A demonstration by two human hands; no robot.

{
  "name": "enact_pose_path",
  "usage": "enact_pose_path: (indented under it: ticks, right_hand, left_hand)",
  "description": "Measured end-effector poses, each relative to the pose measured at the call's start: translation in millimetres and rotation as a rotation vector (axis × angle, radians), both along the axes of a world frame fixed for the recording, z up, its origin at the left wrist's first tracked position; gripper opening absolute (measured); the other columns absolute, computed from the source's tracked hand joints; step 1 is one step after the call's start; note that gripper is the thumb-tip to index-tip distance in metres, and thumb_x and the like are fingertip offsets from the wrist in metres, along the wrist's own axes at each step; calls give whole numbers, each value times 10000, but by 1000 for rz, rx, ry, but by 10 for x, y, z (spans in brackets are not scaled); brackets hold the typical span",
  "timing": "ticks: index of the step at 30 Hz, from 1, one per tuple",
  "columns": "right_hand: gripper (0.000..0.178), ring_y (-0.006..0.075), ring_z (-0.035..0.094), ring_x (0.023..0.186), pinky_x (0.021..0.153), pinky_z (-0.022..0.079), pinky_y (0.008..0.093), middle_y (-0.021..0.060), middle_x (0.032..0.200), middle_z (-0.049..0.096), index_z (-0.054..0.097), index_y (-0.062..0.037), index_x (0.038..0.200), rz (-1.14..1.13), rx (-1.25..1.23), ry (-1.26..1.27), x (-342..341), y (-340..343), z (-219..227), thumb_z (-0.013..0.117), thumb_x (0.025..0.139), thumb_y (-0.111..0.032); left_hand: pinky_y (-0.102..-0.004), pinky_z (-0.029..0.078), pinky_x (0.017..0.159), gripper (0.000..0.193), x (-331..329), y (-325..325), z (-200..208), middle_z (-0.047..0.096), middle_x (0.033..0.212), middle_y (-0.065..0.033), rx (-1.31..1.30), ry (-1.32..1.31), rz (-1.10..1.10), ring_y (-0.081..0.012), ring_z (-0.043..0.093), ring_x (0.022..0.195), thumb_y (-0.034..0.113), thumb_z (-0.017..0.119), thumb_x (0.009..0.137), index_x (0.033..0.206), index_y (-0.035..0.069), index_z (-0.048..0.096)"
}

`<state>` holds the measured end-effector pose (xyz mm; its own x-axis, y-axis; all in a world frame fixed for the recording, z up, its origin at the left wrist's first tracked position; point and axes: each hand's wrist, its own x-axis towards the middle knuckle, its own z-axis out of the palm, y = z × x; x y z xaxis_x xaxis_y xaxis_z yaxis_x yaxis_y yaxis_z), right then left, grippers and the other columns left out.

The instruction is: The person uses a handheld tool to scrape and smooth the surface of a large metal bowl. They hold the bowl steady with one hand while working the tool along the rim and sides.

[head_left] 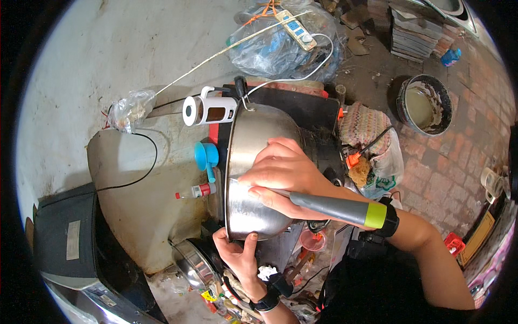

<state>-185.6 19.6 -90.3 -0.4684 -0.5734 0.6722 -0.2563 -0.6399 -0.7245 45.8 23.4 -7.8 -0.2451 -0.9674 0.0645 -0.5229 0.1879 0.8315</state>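
A large, round-sided stainless steel pan (261,218) is tipped on its side in front of me, its rim towards the left. A black handle (241,86) stands at its far end. My left hand (243,259) grips the near end of the rim, thumb pressed on the steel. Over the pan's curved side, my right hand (288,175) is closed round a tool with a grey handle (337,209) and a lime-green end. That handle points back towards my right wrist. The tool's working end is mostly covered by my fingers against the metal, so its kind is unclear.
Left of the pan stand a white kettle-like jug (216,111), a blue dipper (206,155) and a small bottle (195,191). A power strip (295,29) lies on plastic bags at the back. A black bucket (448,116) stands on the brick floor, right.
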Motion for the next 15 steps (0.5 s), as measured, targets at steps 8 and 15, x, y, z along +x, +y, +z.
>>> enact_pose_path:
  ticks: [8, 15]
  right_hand:
    - [143, 198, 618, 897, 842, 427, 373, 42, 931, 719, 717, -96, 926, -39, 94, -190, -141, -122, -37, 611, 921, -192]
    - [172, 216, 646, 799, 770, 456, 391, 80, 883, 730, 724, -68, 875, -132, 67, -269, -211, -241, -104, 636, 913, -211]
  left_hand:
    - [-272, 397, 875, 536, 33, -22, 11, 497, 1011, -9, -47, -69, -21, -127, 473, 928, 103, 868, 736, 1123, 42, 503]
    - [-283, 396, 893, 536, 96, -13, 5, 497, 1021, -13, 19, -28, -6, -133, 475, 945, 78, 861, 733, 1122, 52, 494]
